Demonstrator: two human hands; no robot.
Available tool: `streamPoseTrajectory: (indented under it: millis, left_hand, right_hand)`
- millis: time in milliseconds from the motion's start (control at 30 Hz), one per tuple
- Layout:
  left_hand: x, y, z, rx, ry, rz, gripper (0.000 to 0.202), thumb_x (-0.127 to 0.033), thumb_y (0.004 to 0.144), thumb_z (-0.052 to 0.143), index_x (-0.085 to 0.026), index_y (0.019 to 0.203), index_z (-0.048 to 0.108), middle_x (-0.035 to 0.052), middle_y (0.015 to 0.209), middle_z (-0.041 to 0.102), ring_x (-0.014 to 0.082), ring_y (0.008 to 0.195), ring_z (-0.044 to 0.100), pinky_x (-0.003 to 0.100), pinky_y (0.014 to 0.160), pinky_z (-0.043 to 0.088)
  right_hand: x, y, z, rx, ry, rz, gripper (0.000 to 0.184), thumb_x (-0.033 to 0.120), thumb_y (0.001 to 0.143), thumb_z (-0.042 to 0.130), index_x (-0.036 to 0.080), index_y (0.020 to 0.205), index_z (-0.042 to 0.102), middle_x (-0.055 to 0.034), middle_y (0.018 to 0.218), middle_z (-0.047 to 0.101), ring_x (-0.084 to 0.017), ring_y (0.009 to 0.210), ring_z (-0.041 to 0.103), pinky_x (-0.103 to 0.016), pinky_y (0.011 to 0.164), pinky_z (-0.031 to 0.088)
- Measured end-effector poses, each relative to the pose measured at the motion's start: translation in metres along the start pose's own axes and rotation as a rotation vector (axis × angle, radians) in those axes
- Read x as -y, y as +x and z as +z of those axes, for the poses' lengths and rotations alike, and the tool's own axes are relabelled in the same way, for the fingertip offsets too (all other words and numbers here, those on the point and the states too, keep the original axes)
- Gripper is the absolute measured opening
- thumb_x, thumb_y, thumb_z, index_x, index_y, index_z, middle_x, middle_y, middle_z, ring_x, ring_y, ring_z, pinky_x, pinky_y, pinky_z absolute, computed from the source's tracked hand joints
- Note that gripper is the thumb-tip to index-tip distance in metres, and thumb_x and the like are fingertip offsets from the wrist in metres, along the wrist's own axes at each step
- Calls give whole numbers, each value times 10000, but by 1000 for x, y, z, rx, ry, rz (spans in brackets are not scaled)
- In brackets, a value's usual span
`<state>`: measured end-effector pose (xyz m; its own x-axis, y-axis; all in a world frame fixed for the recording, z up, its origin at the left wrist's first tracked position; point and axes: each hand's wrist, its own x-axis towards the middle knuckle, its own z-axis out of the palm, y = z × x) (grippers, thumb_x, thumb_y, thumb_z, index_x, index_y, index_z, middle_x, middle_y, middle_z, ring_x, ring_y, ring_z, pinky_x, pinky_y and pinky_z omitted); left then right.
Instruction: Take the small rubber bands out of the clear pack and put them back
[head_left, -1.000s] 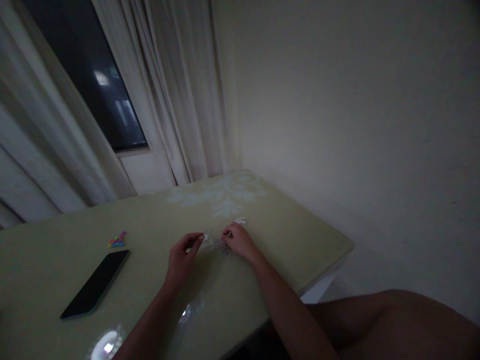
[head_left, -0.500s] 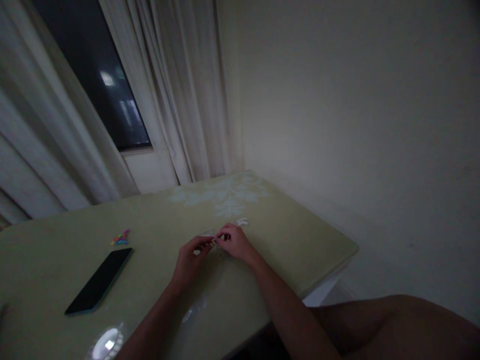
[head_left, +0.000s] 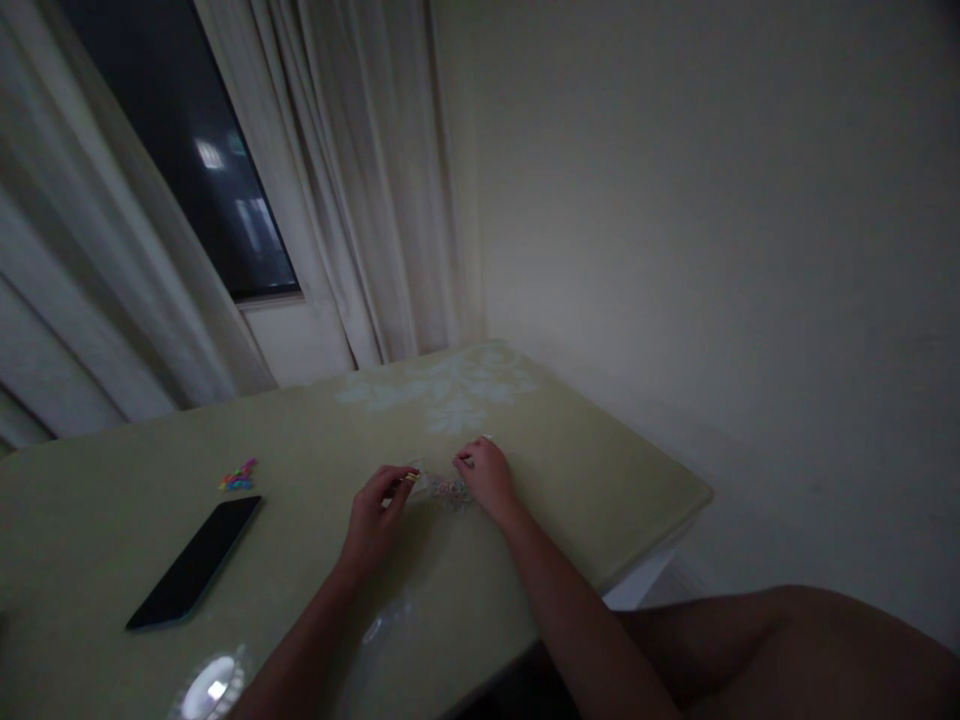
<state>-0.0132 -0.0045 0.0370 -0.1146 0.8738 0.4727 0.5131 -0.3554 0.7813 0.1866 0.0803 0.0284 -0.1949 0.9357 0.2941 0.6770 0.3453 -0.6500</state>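
- head view: the left hand [head_left: 373, 508] reaches in over the table [head_left: 315, 430], thumb and fingertips clamped on a small pale piece [head_left: 412, 477] — too small to tell what it is.
- head view: the right hand [head_left: 489, 480] is well to the right of that piece, its thumb and forefinger bent close to each other; whether they meet or pinch anything cannot be told.
- head view: the two hands are apart, and in the gap between them a little heap of thin, pale and coloured loops [head_left: 450, 490] lies on the table, just beside the right hand.
- head view: a clear packet [head_left: 421, 466] lies right by the left fingertips, partly hidden by them.
- head view: a scrap of white [head_left: 487, 437] peeks out behind the right hand, most of it covered.
- head view: off to the left sits a cluster of bright small pieces [head_left: 238, 476] — pink, yellow, blue among them — with a dark, flat phone-like slab [head_left: 196, 563] lying slantwise near it.
- head view: nearer the person, a round shiny thing [head_left: 214, 688] lies by the left forearm, and some crumpled clear plastic [head_left: 388, 618] rests between the forearms.
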Motion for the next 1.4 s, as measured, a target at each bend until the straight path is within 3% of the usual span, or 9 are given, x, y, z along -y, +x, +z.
streamPoseTrajectory:
  millis: [167, 467, 800, 1167, 1267, 1400]
  left_hand:
    - [2, 0, 0, 8, 2, 12, 282, -424, 958, 591, -229, 1012, 787, 72, 979, 771, 218, 868, 720, 314, 772, 577]
    - [2, 1, -3, -14, -5, 9, 218, -404, 922, 667, -234, 972, 793, 51, 933, 771, 200, 828, 727, 298, 755, 577]
    - [1, 1, -5, -22, 26, 27, 211, -405, 925, 664, -243, 966, 792, 40, 895, 771, 193, 782, 722, 297, 734, 574]
    - [0, -1, -1, -11, 25, -59, 247, -411, 881, 664, -264, 983, 834, 58, 993, 842, 242, 878, 781, 353, 805, 607]
    - [0, -2, 0, -3, 26, -104, 240, -425, 871, 676, -266, 949, 838, 52, 952, 846, 248, 832, 784, 344, 747, 611]
    - [0, -2, 1, 11, -24, -128, 247, -436, 841, 704, -255, 926, 848, 65, 948, 851, 276, 871, 795, 363, 769, 621]
  right_hand:
    - [1, -1, -3, -14, -13, -21, 174, 159, 884, 772, 175, 1054, 805, -119, 1104, 705, -234, 1057, 653, -329, 979, 471]
    - [-2, -4, -9, 157, -2, -133, 58, 171, 833, 806, 195, 884, 823, -72, 947, 744, -202, 907, 667, -280, 811, 467]
    - [-9, -3, -25, 119, -49, -85, 174, 70, 858, 689, 192, 929, 791, -71, 928, 757, -184, 851, 671, -266, 770, 451]
    - [-10, -11, -20, 146, -160, -39, 91, 129, 823, 704, 175, 751, 674, -99, 904, 686, -213, 820, 618, -294, 723, 428]
    - [-4, -7, -17, 83, -83, -53, 79, 141, 869, 658, 182, 802, 658, -65, 900, 665, -193, 829, 602, -285, 750, 432]
    - [14, -7, -7, 23, 265, -183, 73, 122, 875, 651, 182, 840, 630, -8, 874, 616, -147, 796, 564, -250, 743, 435]
